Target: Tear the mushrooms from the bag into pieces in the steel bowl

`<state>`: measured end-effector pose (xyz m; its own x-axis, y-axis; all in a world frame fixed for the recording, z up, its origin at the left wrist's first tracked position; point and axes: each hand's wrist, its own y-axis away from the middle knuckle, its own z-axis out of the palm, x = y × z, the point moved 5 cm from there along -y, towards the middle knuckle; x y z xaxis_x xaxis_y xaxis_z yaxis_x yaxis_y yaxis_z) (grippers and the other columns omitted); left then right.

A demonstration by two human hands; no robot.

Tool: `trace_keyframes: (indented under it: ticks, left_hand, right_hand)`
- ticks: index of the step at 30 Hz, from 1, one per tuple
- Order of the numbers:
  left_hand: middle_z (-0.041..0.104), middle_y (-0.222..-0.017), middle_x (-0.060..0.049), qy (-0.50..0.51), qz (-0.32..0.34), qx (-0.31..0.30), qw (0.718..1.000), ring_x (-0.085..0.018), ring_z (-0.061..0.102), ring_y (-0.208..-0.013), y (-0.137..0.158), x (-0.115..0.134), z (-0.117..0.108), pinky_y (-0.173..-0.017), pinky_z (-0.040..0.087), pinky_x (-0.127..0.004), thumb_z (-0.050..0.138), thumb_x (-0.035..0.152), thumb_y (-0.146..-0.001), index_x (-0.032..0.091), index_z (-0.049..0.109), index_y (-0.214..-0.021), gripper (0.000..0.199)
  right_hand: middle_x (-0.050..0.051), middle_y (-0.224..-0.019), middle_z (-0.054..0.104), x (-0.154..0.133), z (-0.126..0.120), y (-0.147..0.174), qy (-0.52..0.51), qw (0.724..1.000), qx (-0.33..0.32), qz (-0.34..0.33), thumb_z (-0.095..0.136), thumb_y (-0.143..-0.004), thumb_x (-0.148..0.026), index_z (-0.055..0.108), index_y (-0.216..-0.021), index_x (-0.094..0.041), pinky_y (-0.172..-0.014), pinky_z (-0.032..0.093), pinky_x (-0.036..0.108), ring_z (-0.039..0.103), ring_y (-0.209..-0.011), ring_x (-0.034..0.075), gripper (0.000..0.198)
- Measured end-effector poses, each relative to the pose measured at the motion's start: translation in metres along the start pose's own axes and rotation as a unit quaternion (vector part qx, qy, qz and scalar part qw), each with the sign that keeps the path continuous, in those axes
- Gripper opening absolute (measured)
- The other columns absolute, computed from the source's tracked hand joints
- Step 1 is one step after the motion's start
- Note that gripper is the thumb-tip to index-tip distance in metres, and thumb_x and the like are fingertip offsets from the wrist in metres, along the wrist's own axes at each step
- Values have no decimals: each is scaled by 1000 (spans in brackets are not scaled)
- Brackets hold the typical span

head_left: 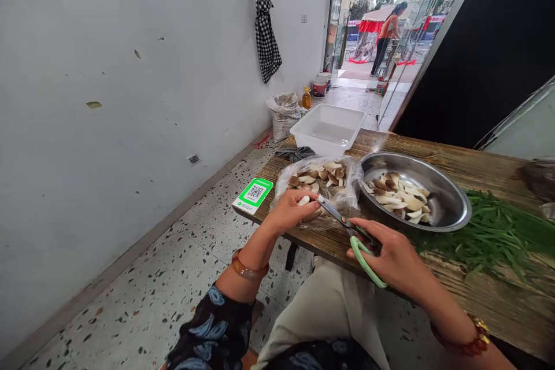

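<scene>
My left hand (288, 209) is closed around a pale mushroom (304, 200) at the near edge of the table. In my right hand (388, 251) are scissors (366, 260) with light green handles, their blades pointing left and reaching the fingertips of my left hand. Just behind the left hand lies a clear plastic bag (354, 170) full of brown-capped mushrooms (323, 173). To its right stands a steel bowl (446, 202) holding cut mushroom pieces (401, 196). Whether the blades are touching the mushroom is too small to tell.
Green leafy vegetables (494, 234) lie right of the bowl on the wooden table (511, 306). A white plastic tub (329, 127) and a dark cloth (295, 154) sit at the far end. A QR-code card (254, 195) rests at the left corner. Outside the doorway stands a person (387, 34).
</scene>
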<state>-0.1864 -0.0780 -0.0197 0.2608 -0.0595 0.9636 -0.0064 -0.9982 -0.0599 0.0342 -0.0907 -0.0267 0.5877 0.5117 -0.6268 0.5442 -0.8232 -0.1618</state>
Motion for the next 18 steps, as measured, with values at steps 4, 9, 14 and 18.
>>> trace_keyframes:
  ticks: [4,9,14,18]
  left_hand:
    - [61,-69,-1,-26,10,-13,1000,-10,47,-61,0,3,1,-57,34,-21,66,37,-72,12,75,-86,30]
    - [52,-61,2,-31,3,-16,999,-8,40,-56,-4,3,4,-52,28,-20,63,35,-73,12,73,-79,26]
    - [47,-58,4,-51,2,-14,999,-7,36,-54,-8,6,7,-51,26,-20,60,32,-71,12,70,-73,23]
    - [42,-54,5,-44,-21,-12,999,-7,34,-51,-11,1,11,-49,24,-20,59,32,-70,12,68,-68,22]
  right_hand:
    - [9,-109,70,1,2,-1,3,1000,0,1,66,-77,-38,61,-122,-19,-79,55,34,68,-90,24,48]
    - [10,-112,70,5,6,-2,-5,1000,18,-13,64,-80,-37,64,-119,-17,-83,54,35,68,-96,25,44]
    - [10,-113,70,6,7,-5,-17,999,12,-36,61,-81,-30,65,-119,-17,-87,53,34,68,-99,24,40]
    - [9,-113,71,7,6,-5,-14,999,6,-39,60,-81,-28,65,-119,-17,-86,54,35,68,-98,25,39]
